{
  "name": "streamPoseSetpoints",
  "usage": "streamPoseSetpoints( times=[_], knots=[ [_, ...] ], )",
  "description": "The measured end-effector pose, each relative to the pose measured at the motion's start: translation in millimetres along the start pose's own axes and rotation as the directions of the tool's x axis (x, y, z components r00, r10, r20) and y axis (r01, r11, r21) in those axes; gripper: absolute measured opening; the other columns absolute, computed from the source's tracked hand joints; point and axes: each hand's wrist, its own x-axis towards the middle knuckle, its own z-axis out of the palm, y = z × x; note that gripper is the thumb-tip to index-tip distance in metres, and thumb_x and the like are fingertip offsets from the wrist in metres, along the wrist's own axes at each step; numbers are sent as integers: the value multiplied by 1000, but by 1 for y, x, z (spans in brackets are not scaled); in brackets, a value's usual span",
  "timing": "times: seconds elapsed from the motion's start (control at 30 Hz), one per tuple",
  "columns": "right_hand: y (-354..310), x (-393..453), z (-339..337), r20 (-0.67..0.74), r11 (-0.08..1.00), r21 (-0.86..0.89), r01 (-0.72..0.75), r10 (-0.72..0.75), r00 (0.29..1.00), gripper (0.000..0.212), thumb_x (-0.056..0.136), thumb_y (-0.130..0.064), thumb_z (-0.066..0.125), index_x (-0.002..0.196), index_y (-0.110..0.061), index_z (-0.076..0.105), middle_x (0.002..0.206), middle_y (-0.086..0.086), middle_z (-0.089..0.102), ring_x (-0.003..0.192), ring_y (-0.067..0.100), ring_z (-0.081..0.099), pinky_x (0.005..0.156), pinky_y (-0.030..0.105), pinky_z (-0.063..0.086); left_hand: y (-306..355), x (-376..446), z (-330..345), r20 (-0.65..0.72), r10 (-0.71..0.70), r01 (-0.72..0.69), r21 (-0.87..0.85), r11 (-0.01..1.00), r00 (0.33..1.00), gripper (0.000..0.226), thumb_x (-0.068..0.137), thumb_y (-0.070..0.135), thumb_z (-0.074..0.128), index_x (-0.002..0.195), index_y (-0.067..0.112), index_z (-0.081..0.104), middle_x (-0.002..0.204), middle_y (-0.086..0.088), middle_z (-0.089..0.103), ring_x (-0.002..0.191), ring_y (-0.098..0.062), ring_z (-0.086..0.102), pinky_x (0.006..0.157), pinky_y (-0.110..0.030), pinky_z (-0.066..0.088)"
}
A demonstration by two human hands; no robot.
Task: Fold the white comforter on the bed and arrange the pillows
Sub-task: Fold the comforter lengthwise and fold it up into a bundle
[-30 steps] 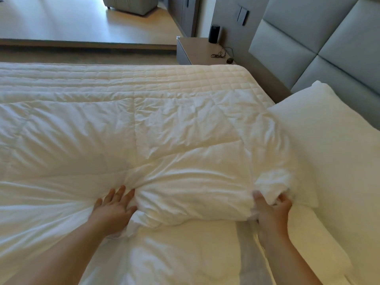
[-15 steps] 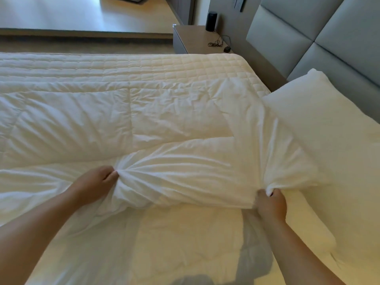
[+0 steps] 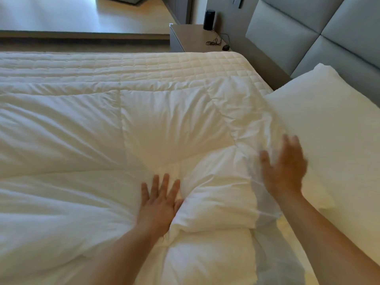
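While I look down from the head camera, the white comforter (image 3: 102, 161) fills the left and centre of the frame, spread over the bed with a bunched fold low in the centre. Beyond it, along the upper edge, I see a strip of quilted mattress cover (image 3: 144, 64). My left hand (image 3: 159, 204) lies flat on the comforter at lower centre, fingers (image 3: 164, 184) straight and spread, gripping nothing, just beside the bunched fold. Right of the fold, my right hand (image 3: 284, 171) is blurred, its fingers extended and apart, holding nothing; I cannot tell whether it touches the cloth. At the right edge a white pillow (image 3: 333, 130) leans near the grey padded headboard (image 3: 329, 33). A nightstand (image 3: 191, 38) with a dark cylinder (image 3: 209, 16) stands at upper centre.
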Motion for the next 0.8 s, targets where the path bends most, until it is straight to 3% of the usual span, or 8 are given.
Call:
streamPoseSetpoints(
  times=[0.13,0.3,0.37,0.43,0.53,0.6,0.7,0.8],
  knots=[
    [21,2,68,518,895,-335,295,-87,851,67,92,-68,9,152,-41,-3,164,1,-9,149,33,-8,115,60,-5,-4,12,11,-64,-17,19,35,999,998,64,99,55,20,150,22,39,155,-12,39,143,-40,34,112,-62,11],
    [33,6,104,731,941,-247,231,24,682,68,92,-70,11,152,-43,-7,163,-2,-12,149,28,-9,117,54,-5,-7,16,16,-116,-12,19,58,998,993,64,100,55,12,150,22,37,156,-11,38,143,-37,35,112,-58,12],
    [27,28,87,717,957,-131,258,-88,692,62,96,-62,23,151,-32,28,161,6,19,147,31,15,116,48,13,-9,19,18,-105,-29,33,41,999,994,64,101,55,11,150,23,35,156,-11,38,143,-36,32,111,-59,14],
    [27,61,57,463,981,14,193,-178,869,58,92,-51,32,121,-13,64,131,18,57,124,38,48,103,43,37,-9,23,18,-87,-48,50,18,999,995,65,101,55,9,150,22,35,156,-11,38,143,-35,30,111,-60,16],
    [56,114,12,177,990,32,-141,133,975,39,88,-35,55,111,-6,64,112,20,64,106,39,59,87,43,48,-10,27,19,-75,-37,37,10,999,996,64,102,54,6,150,20,33,155,-14,38,142,-38,29,111,-61,16],
    [83,126,6,458,928,51,-368,306,835,38,84,-35,65,108,-5,65,103,21,68,96,34,65,79,40,51,-11,30,18,-86,-27,28,16,999,996,64,102,53,5,150,19,30,154,-16,39,141,-39,29,112,-61,13],
    [103,107,17,783,800,-21,-599,386,488,48,85,-43,69,115,-6,65,107,19,70,91,31,68,78,42,55,-11,32,20,-82,-30,32,27,999,996,63,102,53,5,151,19,28,154,-15,39,141,-39,29,114,-58,8],
    [106,96,26,840,826,-137,-547,390,378,80,62,-64,77,117,-8,64,103,12,69,86,28,66,67,37,51,-14,35,27,-81,-39,43,46,998,996,63,102,52,6,152,20,27,154,-13,38,141,-37,28,115,-57,6]
  ],
)
